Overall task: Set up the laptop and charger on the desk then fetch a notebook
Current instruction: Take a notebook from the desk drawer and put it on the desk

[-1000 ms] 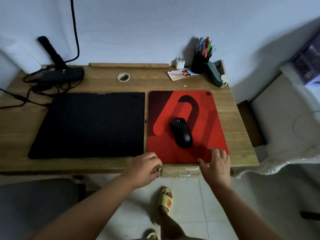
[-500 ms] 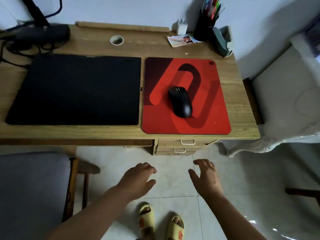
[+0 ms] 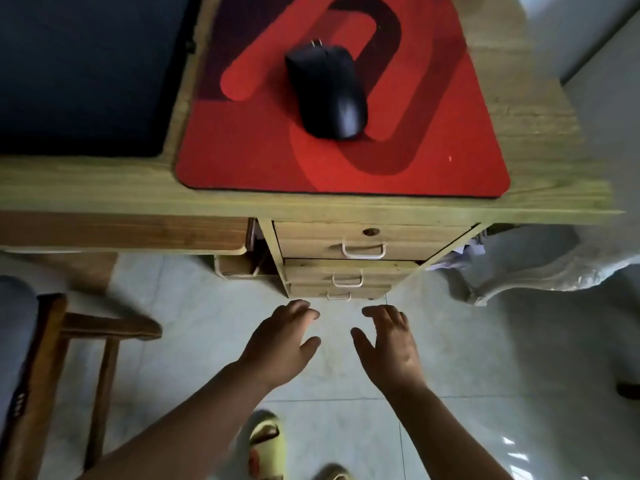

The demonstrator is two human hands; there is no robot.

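Observation:
The closed black laptop [image 3: 83, 71] lies flat at the left of the wooden desk [image 3: 519, 98], partly cut off by the frame. Under the desk's right side is a stack of three wooden drawers [image 3: 346, 258] with pale wire handles, all closed. My left hand [image 3: 280, 344] and my right hand [image 3: 388, 344] hover side by side over the floor, just in front of the lowest drawer, fingers spread and holding nothing. No charger or notebook is in view.
A black mouse [image 3: 327, 90] sits on a red mouse pad [image 3: 346, 164] at the desk's right. A wooden chair with a grey cushion [image 3: 41, 358] stands at the left. White cloth [image 3: 540, 268] hangs at the right. My feet in yellow sandals [image 3: 266, 441] stand on pale tiles.
Both hands left the desk's front edge and dropped low toward the drawers. The view tilted down and moved closer, so the back of the desk has left the frame.

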